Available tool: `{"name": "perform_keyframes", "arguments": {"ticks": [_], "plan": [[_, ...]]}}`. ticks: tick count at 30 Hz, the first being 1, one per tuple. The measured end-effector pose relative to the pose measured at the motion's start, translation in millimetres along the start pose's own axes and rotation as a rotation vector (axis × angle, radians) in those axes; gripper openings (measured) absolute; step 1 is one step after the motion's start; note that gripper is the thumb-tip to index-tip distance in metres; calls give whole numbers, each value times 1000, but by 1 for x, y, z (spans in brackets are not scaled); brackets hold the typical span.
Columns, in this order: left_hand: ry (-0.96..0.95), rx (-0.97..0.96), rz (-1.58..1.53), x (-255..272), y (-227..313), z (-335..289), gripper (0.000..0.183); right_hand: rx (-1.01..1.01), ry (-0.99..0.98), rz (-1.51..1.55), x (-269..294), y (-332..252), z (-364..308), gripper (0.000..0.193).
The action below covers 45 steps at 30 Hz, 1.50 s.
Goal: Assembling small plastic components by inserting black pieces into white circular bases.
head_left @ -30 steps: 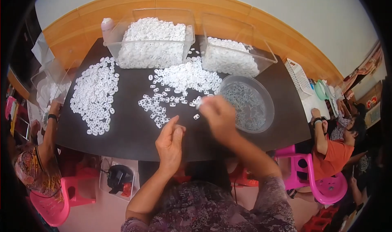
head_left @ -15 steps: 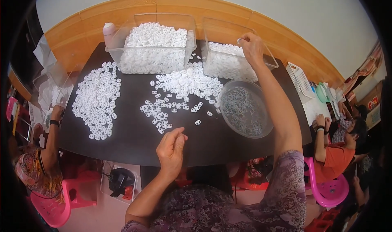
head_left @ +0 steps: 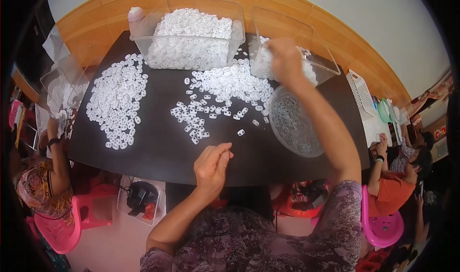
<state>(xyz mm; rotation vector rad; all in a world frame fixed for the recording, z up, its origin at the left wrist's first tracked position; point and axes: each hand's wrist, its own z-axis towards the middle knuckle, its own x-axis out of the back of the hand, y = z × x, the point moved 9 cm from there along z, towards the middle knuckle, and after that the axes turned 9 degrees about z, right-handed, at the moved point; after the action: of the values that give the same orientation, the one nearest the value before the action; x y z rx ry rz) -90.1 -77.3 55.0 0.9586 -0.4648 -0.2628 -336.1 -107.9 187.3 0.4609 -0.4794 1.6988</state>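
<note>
My left hand (head_left: 212, 167) is closed over the near edge of the dark table, thumb against fingers; whatever it may hold is hidden. Smeared by motion, my right hand (head_left: 286, 63) hangs over the front of the right clear bin (head_left: 330, 72), which holds small white plastic pieces. Its fingers cannot be made out. Under my right forearm stands a round clear bowl (head_left: 320, 153) of thin metal pieces. A heap of white oval pieces with two holes (head_left: 230, 82) spreads in front of the bins, with looser ones (head_left: 190, 121) nearer me.
A larger clear bin (head_left: 139, 44) full of white pieces stands at the back, beside a pink bottle (head_left: 135, 15). Another white heap (head_left: 117, 104) covers the table's left side. People (head_left: 36, 188) sit at the left and right (head_left: 395, 185), near pink plastic chairs (head_left: 383, 229).
My right hand has dropped lower and nearer over the right bin; the white piece it pinched no longer shows. My left hand keeps its closed pose. The whole view has shifted slightly.
</note>
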Motion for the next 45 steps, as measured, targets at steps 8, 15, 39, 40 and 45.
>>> {"name": "perform_keyframes", "arguments": {"ticks": [8,15,39,40,45], "plan": [[-15,6,1,1,-2,-1,11,-178,-459,-30,-128,-15,-47,17],[-45,33,-6,0,-6,0,11,-531,-346,16,-162,56,-37,16],[-79,69,-16,-2,-16,-1,12,-489,-705,-224,-225,110,-70,28],[-67,86,-9,2,-18,-3,12,-445,-675,-191,-216,82,-62,25],[-98,57,26,-8,-11,2,11,-334,-625,-130,-190,58,-79,26]]}}
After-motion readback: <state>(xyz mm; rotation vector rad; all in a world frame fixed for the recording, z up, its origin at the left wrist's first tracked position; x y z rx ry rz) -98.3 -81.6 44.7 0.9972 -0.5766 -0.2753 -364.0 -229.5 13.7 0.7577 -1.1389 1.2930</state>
